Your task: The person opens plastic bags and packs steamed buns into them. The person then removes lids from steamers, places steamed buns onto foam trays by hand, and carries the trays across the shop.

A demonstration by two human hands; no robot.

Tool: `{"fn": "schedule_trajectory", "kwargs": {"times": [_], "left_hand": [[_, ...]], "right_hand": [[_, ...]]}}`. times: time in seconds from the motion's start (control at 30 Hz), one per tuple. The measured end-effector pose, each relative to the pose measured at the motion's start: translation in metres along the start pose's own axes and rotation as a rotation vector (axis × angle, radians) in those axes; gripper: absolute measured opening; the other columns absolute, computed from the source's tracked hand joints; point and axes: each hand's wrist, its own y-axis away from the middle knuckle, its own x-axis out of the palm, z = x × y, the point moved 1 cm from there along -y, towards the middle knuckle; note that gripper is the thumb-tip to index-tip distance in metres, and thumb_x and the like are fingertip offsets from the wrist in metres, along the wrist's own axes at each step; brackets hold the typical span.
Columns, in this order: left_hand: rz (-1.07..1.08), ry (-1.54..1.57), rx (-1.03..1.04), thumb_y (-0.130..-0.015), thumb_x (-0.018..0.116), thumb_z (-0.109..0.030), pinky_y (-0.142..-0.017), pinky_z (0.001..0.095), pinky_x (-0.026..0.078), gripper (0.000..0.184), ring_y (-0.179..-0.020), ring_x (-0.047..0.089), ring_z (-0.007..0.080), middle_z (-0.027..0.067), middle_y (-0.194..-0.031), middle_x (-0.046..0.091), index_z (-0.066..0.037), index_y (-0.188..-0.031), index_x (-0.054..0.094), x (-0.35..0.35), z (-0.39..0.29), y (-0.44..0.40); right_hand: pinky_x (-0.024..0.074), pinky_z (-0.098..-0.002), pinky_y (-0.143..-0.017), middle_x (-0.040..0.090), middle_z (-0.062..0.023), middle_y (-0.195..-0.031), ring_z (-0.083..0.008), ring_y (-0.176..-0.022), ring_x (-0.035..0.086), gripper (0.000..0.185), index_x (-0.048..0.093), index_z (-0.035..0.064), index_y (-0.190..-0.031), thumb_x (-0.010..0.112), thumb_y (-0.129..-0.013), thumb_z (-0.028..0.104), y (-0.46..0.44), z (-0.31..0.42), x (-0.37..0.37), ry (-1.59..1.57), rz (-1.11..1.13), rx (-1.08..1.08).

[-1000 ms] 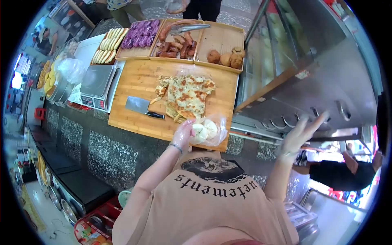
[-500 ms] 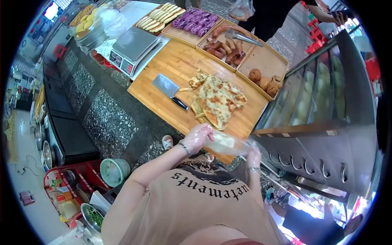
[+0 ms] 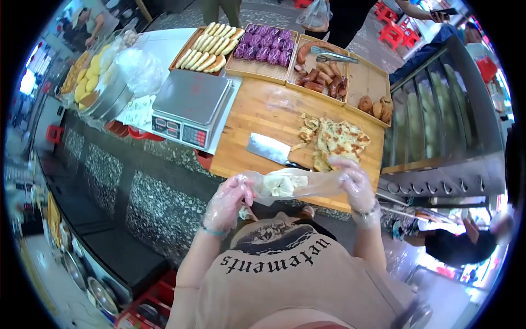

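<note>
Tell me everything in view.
Plastic bag: one, clear, front centre
Soft food: count unclear, white, inside bag
Wooden board: one, tan, centre
Flat pancake: count unclear, golden, on board
Broad cleaver: one, silver, on board
Digital scale: one, grey, left
Oblong buns: many, cream, leftmost tray
Lumpy rolls: many, purple, next tray
Glossy sausages: several, reddish, third tray
Metal tongs: one, silver, over sausages
Round pieces: several, brown, rightmost tray
Steel cabinet: one, grey, right
Plastic stools: several, red, background
Other people: several, mixed clothing, background
Left hand, right hand: two, clear-gloved, holding bag
</note>
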Motion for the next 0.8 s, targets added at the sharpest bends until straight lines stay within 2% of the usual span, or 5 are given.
{"fn": "schedule_trajectory", "kwargs": {"times": [0.17,0.3,0.5,0.73,0.8], "left_hand": [[0.153,-0.188,0.199,-0.085,0.049,-0.001,-0.079,0.0257,0.043,0.024,-0.077,0.052,0.0093,0.0023,-0.081,0.056,-0.001,-0.108,0.057,-0.045,-0.061,-0.018],[0.055,-0.618,0.327,-0.086,0.049,-0.002,-0.072,0.0296,0.046,0.021,-0.075,0.056,0.0146,0.0057,-0.083,0.059,-0.001,-0.106,0.057,-0.052,-0.087,-0.043],[0.419,-1.485,0.835,-0.074,0.055,-0.005,-0.071,0.0431,0.047,0.011,-0.083,0.055,0.0358,0.016,-0.085,0.056,-0.003,-0.084,0.055,-0.019,-0.074,-0.086],[0.31,-1.184,0.846,-0.08,0.055,-0.001,-0.085,0.0402,0.046,0.026,-0.095,0.056,0.0351,0.0168,-0.098,0.056,0.0,-0.106,0.055,-0.059,-0.122,-0.121],[0.482,-0.956,0.438,-0.088,0.052,-0.002,-0.08,0.0325,0.049,0.021,-0.098,0.058,0.0238,0.0125,-0.103,0.055,-0.001,-0.109,0.053,-0.086,-0.125,-0.132]], "right_hand": [[0.0417,-0.0341,-0.089,0.06,-0.0086,-0.105,-0.0221,-0.097,0.057,0.04,0.054,0.0032,-0.114,0.059,-0.075,0.005,-0.025,0.039,0.092,-1.307,0.007,0.138],[0.0437,-0.03,-0.083,0.052,-0.0023,-0.085,-0.0171,-0.084,0.051,0.081,0.023,0.0065,-0.145,0.065,-0.077,0.01,-0.056,0.084,0.119,-0.728,0.205,0.249],[0.0451,-0.0284,-0.082,0.055,-0.0028,-0.094,-0.0156,-0.086,0.051,0.043,0.051,0.0054,-0.119,0.065,-0.08,0.012,-0.108,0.028,0.234,-0.857,0.309,-0.122],[0.048,-0.027,-0.068,0.059,-0.0039,-0.077,-0.0141,-0.071,0.056,0.02,0.058,0.0056,-0.099,0.047,-0.096,0.023,-0.136,0.049,0.222,-0.485,0.451,0.17],[0.0464,-0.0266,-0.061,0.057,-0.0023,-0.07,-0.0117,-0.063,0.054,0.028,0.058,0.0052,-0.1,0.043,-0.098,0.029,-0.15,0.057,0.223,-0.43,0.428,0.016]]}}
